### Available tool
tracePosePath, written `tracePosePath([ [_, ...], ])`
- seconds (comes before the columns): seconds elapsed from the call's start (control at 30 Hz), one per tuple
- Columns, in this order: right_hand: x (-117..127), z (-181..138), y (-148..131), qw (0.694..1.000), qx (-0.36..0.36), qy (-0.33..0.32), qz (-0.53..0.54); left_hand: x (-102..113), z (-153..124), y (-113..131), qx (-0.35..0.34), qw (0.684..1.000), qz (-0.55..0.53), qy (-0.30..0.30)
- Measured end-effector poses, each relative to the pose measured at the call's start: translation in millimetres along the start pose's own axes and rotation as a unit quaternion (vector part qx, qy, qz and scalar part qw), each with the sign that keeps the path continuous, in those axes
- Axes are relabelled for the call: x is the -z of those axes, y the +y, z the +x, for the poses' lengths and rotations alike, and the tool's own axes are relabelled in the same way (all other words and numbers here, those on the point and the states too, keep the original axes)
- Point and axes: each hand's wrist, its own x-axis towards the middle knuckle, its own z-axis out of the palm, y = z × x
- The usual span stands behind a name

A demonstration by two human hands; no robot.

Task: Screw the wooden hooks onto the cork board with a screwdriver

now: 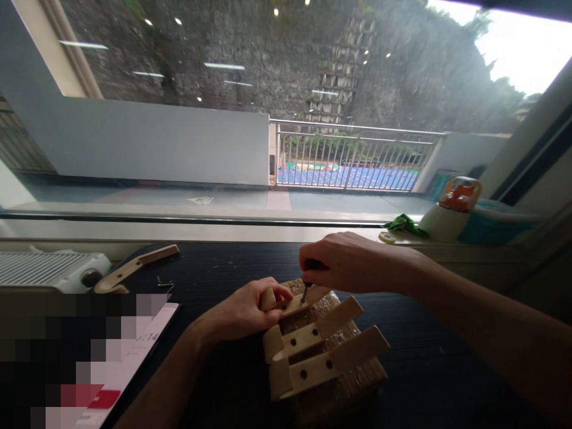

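A wooden assembly (pixel 319 348) of several light slats with dark holes lies on a bubble-wrapped block on the dark table (pixel 223 268). My left hand (pixel 245 310) is closed around the top slat's left end, holding it down. My right hand (pixel 342 262) is closed on a small dark-handled screwdriver (pixel 306 290), whose tip points down into the top slat.
A loose wooden slat (pixel 134 268) and small metal screws (pixel 164 282) lie at the table's left. A white radiator-like unit (pixel 49 271) sits far left, a paper sheet (pixel 129 357) below it. On the window sill at right stand a white container (pixel 451 211) and a green cloth (pixel 404 224).
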Motion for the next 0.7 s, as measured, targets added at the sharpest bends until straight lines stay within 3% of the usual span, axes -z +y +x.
tracePosePath([
  [0.17, 5.2, -11.8, 11.2, 0.997, -0.030, 0.043, 0.053, 0.8, 0.4, 2.6, 0.004, 1.000, 0.011, -0.006],
  [0.43, -32.3, -30.9, 28.8, 0.987, -0.066, 0.071, 0.131, -0.3, 2.1, 2.3, 0.010, 1.000, 0.009, -0.009],
  [0.7, -41.8, -37.4, 28.1, 0.977, -0.066, 0.109, 0.169, -0.3, 4.4, 2.3, 0.024, 1.000, 0.008, -0.012],
])
